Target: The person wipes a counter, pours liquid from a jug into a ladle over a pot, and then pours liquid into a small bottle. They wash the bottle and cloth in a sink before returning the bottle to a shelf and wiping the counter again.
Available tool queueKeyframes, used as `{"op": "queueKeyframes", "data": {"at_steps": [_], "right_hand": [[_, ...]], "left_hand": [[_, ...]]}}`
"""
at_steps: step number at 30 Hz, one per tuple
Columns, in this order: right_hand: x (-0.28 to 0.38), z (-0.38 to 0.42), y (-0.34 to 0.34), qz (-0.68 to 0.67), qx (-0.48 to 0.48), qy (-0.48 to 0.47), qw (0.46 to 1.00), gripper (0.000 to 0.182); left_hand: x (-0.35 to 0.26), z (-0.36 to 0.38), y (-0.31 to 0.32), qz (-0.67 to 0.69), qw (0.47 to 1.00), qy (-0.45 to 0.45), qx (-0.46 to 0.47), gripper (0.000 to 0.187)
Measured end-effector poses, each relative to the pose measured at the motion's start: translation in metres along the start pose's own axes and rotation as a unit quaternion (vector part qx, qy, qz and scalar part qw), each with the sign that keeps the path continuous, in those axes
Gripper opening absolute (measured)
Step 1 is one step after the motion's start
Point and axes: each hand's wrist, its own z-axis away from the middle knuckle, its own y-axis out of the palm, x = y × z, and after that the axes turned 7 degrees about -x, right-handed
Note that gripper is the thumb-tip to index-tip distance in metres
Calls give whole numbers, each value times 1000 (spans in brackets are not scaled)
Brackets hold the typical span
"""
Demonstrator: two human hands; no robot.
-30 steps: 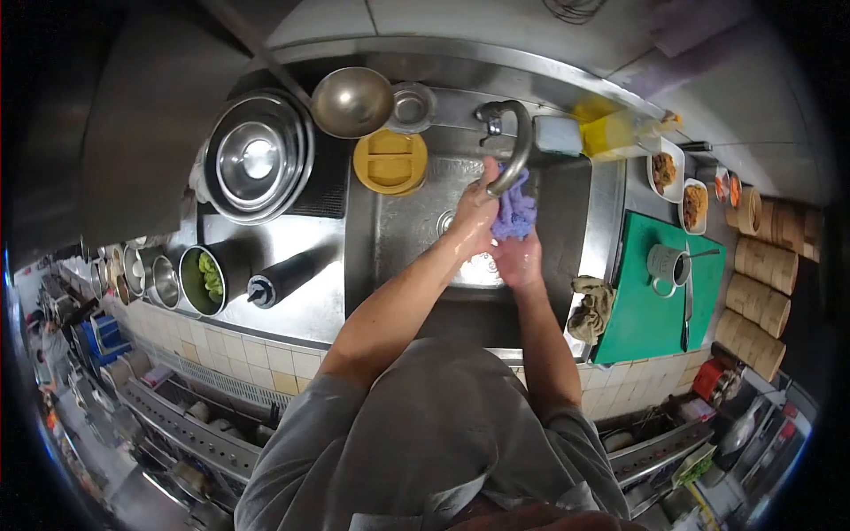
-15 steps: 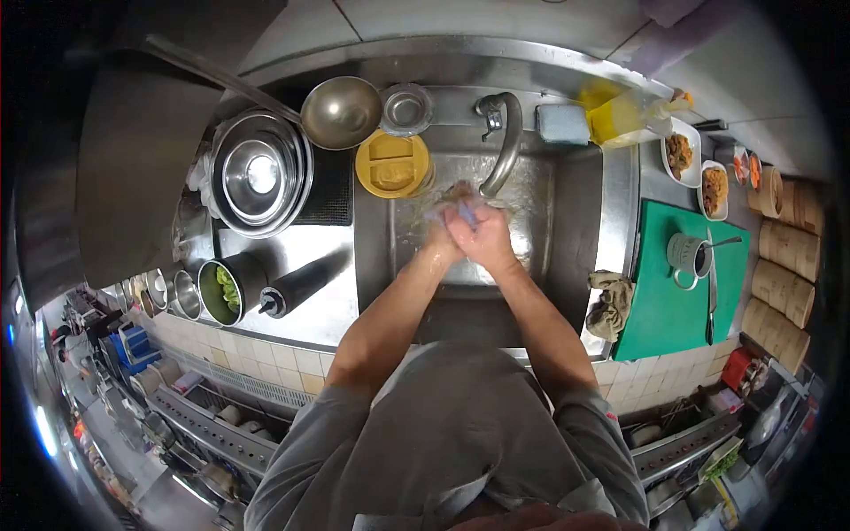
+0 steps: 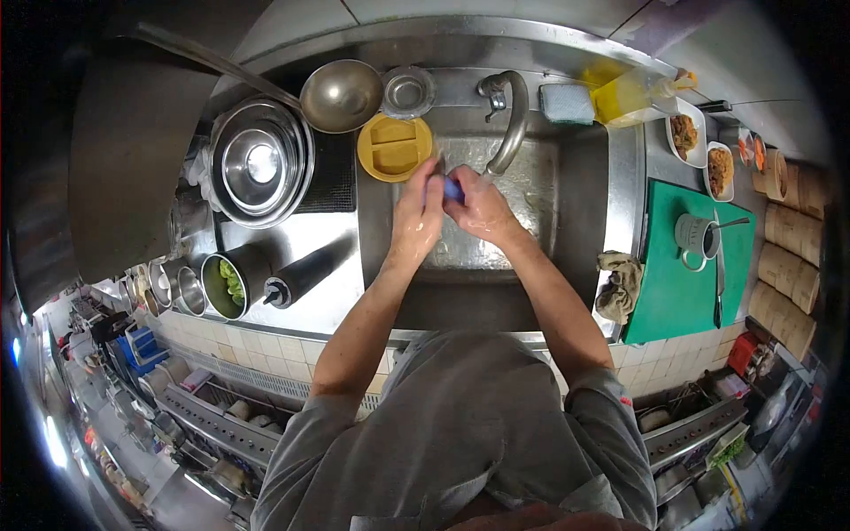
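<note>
Both hands are over the sink (image 3: pixel 522 243), just below the tap spout (image 3: pixel 516 133). A small blue-purple object (image 3: pixel 453 188) shows between them, mostly covered by fingers, so its kind cannot be made out. My right hand (image 3: pixel 482 211) is closed around it, with water at the fingers near the spout. My left hand (image 3: pixel 418 217) is wet and closed at the object's left end, where a thin dark piece sticks up past the fingertips. Just beyond the left fingers, a yellow divided container (image 3: pixel 394 133) stands at the sink's back left.
Nested steel bowls (image 3: pixel 261 164), a ladle (image 3: pixel 341 96) and a pot with greens (image 3: pixel 232 288) are on the left. A sponge (image 3: pixel 567 103) and an oil bottle (image 3: pixel 633 96) stand behind right. A cloth (image 3: pixel 620 288) lies by the green board (image 3: pixel 673 301) with a mug (image 3: pixel 691 237) and knife (image 3: pixel 719 283).
My hands, clasped together under the water before, are now apart and a little higher, with the blue-purple object visible between them. The whole view has shifted slightly.
</note>
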Motion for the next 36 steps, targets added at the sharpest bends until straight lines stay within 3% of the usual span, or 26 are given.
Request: {"op": "queueKeyframes", "data": {"at_steps": [2,4,7,9,10,12,13,14,16,17,18,20,22,23,24,26,28,30,32,34,36], "right_hand": [[1,-5,2,5,6,-3,1000,38],[11,-8,-8,-11,-9,-21,1000,37],[-4,-4,-28,-96,2,43,994,38],[-4,1,-39,-213,-23,67,974,37],[-7,2,-40,-213,-24,70,974,37],[-3,-1,-47,-173,-88,23,981,31],[0,3,-53,-182,-111,13,977,22],[8,7,-61,-181,-113,14,977,22],[19,9,-77,-351,-136,120,919,13],[24,8,-86,-395,-176,138,891,11],[20,6,-93,-429,-225,103,869,13],[17,11,-115,-518,-252,86,813,13],[3,23,-126,-542,-266,98,791,13],[-3,29,-125,-567,-282,111,766,13],[-10,36,-117,-569,-279,109,766,13],[-27,52,-94,-604,-281,218,713,17],[-22,59,-67,-598,-244,296,704,19],[-28,63,-33,-615,-208,340,681,26],[-15,58,-21,-643,-191,329,664,30],[-20,52,-17,-670,-167,321,648,35],[-29,38,-15,-703,-187,364,582,40]], "left_hand": [[-12,-15,10,130,988,-29,75,38],[-19,-30,21,93,990,-36,97,40],[-34,-41,31,107,975,-102,168,42],[-40,-43,41,142,970,139,140,40],[-40,-44,48,144,970,137,143,40],[-37,-48,61,322,910,-3,262,43],[-35,-52,65,353,896,14,267,48],[-42,-47,58,353,896,14,270,48],[-67,-35,35,133,931,-114,320,52],[-30,-36,48,104,915,-17,389,47],[-17,-32,53,104,914,-16,391,47],[-5,-29,58,31,874,1,484,43],[-11,-28,48,46,894,-17,445,47],[-12,-27,46,221,903,-123,348,41],[-11,-26,45,385,865,-223,233,36],[-14,-31,53,465,839,-198,201,30],[-33,-33,68,531,812,-182,157,29],[-47,-32,75,538,807,-199,143,31],[-67,-24,71,471,845,-229,113,31],[-71,-18,71,469,846,-234,96,29],[-72,-14,64,363,899,-218,107,28]]}}
